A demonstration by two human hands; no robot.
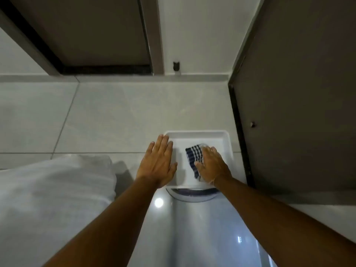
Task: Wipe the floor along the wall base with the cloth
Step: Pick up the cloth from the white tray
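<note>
Wide grey tiled floor (119, 116) fills the view, and it runs up to the wall base (125, 78), a pale skirting strip across the far side with a dark door frame (104, 69) above it on the left and a brown door (300, 93) standing on the right. Down at the left, a big white bundle of fabric (55, 189) lies on the tiles. Centre right, a white tray (194, 134) sits on the floor, well short of the wall base, and both arms reach out over it. The left hand (157, 165) lies flat, fingers spread, palm down across the tray's left rim, holding nothing: that grip is wide open. The right hand (212, 166) presses down on the cloth (192, 157), a blue and white checked rag bunched inside the tray; fingers curl over its right side, so this grip looks closed on the cloth, though whether it truly clasps or merely pins it I cannot tell for certain. Here is what counts: the cloth pokes out to the left of the right hand, its long axis running near to far, and the wall base lies straight ahead beyond the tray's far rim. The right hand is plainly the nearer one, so it would carry the cloth forward to that skirting line.
</note>
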